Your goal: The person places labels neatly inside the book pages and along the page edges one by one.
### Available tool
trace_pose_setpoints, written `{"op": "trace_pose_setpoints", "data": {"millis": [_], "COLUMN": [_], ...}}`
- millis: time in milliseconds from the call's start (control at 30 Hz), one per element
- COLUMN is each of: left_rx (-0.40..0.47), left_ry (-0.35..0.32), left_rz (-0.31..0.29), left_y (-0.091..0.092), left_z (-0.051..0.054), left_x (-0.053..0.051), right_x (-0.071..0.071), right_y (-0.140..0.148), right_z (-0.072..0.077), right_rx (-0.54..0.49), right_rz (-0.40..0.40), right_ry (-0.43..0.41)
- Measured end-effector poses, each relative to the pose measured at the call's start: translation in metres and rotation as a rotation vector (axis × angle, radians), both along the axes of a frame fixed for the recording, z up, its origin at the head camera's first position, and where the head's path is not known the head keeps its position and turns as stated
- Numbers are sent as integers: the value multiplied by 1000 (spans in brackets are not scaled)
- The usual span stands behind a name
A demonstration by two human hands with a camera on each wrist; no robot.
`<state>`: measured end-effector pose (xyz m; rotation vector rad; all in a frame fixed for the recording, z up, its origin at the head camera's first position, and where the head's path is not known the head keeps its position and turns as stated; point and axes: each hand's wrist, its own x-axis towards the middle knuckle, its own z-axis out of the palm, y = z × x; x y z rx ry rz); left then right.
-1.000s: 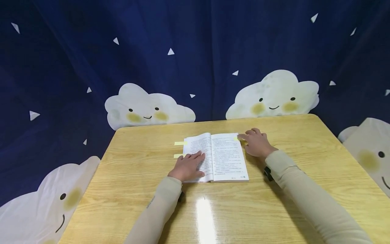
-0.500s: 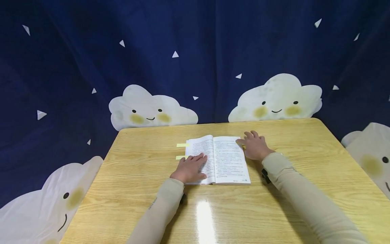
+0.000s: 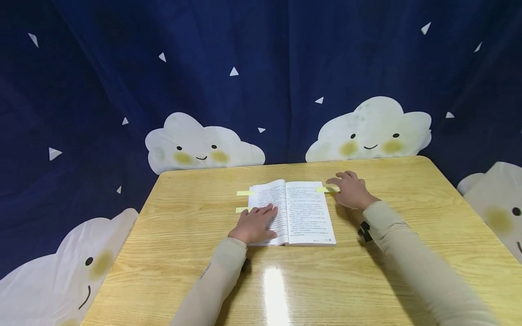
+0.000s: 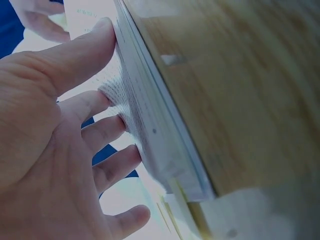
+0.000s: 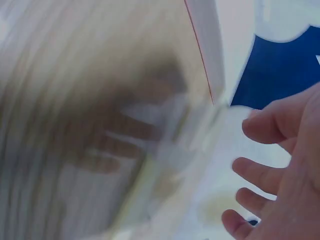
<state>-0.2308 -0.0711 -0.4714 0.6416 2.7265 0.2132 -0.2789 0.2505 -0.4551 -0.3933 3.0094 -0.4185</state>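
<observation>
An open book [image 3: 308,215] with printed pages lies on the wooden table. My left hand [image 3: 256,224] rests on its left page, fingers spread and thumb toward the fold; the left wrist view shows these fingertips touching the page near the edge of the book [image 4: 145,95]. A yellow sticky tab [image 3: 327,189] crosses the upper right edge of the right page and sticks out past it. Just beyond that tab is my right hand [image 3: 354,191], fingers loosely bent. In the right wrist view nothing shows between the fingers of this hand [image 5: 285,165].
Two more yellow tabs stick out from the left page, an upper tab [image 3: 244,193] and a lower tab [image 3: 241,210]. The wooden table [image 3: 183,217] reaches back to a dark blue curtain [image 3: 261,54] printed with smiling clouds.
My right hand has drawn back to the right from the page's upper corner, uncovering the yellow tab there. My left hand keeps its place on the left page. The head view has shifted slightly.
</observation>
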Motion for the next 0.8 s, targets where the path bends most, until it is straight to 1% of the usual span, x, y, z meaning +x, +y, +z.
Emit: {"op": "trace_pose_setpoints", "data": {"millis": [167, 267, 433, 600, 700, 800], "left_rx": [-1, 2, -2, -5, -9, -14], "left_ry": [7, 8, -1, -2, 1, 1], "left_rz": [4, 0, -2, 0, 3, 2], "left_y": [-1, -2, 0, 0, 0, 0], "left_z": [0, -1, -3, -4, -3, -2], "left_x": [0, 0, 0, -1, -1, -1], "right_x": [8, 17, 31, 39, 38, 35], "right_y": [30, 48, 75, 90, 91, 87], "right_z": [12, 18, 24, 22, 17, 10], "right_rx": [-5, 0, -15, -61, -71, -77], "right_rz": [0, 5, -23, -26, -9, 7], "right_ry": [-5, 3, 37, 112, 145, 139]}}
